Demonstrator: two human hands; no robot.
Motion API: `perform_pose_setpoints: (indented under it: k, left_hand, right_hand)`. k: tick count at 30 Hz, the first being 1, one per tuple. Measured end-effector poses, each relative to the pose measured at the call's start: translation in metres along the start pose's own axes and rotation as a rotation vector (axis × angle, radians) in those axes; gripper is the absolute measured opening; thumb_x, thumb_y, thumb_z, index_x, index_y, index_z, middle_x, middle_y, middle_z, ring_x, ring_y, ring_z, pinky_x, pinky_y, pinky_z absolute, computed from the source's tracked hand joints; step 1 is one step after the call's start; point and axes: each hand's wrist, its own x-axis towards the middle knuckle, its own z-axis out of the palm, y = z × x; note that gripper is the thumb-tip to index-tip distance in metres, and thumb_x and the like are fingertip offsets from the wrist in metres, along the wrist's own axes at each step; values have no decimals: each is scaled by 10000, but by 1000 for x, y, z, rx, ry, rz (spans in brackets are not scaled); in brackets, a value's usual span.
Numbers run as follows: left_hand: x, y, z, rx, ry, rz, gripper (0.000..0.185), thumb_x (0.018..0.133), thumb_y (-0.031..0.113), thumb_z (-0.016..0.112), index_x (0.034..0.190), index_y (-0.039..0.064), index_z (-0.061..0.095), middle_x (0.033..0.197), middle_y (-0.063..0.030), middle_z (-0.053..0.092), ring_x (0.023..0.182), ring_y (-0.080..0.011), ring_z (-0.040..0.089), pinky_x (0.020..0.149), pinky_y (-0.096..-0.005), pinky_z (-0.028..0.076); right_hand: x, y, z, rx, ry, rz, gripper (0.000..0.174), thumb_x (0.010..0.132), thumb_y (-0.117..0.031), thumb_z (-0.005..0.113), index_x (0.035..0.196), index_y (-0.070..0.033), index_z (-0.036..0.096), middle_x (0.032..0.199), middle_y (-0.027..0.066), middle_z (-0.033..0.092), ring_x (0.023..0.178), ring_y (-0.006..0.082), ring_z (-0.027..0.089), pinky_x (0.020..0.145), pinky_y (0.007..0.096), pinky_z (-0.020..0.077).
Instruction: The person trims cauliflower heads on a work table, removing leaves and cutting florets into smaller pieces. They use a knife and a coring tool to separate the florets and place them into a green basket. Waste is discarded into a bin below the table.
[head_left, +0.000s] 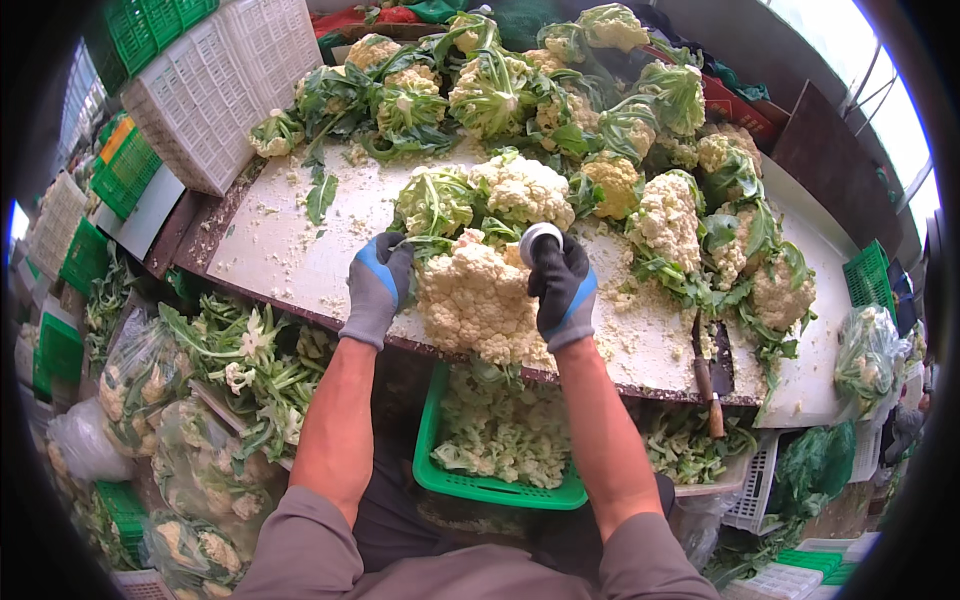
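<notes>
A large cauliflower head (476, 300) sits at the near edge of the white work board (270, 232), between my gloved hands. My left hand (381, 281) is at its left side, with thumb and fingers closed on a green leaf stalk (429, 244). Held in my right hand (566, 289) is a white ring-shaped tool (541, 238), against the upper right of the head; the rest of the tool is hidden by the glove. Just beyond lie another cauliflower with pale curds (521, 187) and a leafy one (435, 201) turned stem-side up.
Untrimmed cauliflowers (495, 97) are piled along the far side. Two wooden-handled knives (709, 375) lie at the right, handles over the edge. Below me, a green basket (499, 496) holds cut florets. White crates (225, 90) stand at the left, above bagged cauliflowers (214, 465).
</notes>
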Motion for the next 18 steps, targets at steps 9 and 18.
perform_pose_setpoints:
  k: [9, 18]
  left_hand:
    - [-28, 26, 4, 334, 148, 210, 337, 932, 197, 764, 1244, 70, 768, 1111, -194, 785, 1034, -400, 753, 907, -478, 588]
    - [-16, 25, -11, 461, 359, 641, 269, 884, 92, 727, 1147, 83, 779, 1145, -166, 731, 1078, -408, 679, 939, -498, 556]
  right_hand:
    - [-16, 19, -56, -79, -47, 254, 554, 1022, -291, 791, 1463, -14, 600, 961, 59, 693, 614, 113, 553, 543, 283, 449]
    - [-29, 31, -69, -221, -58, 287, 608, 992, -240, 820, 1503, -20, 576, 1017, 50, 700, 652, 108, 574, 551, 271, 461]
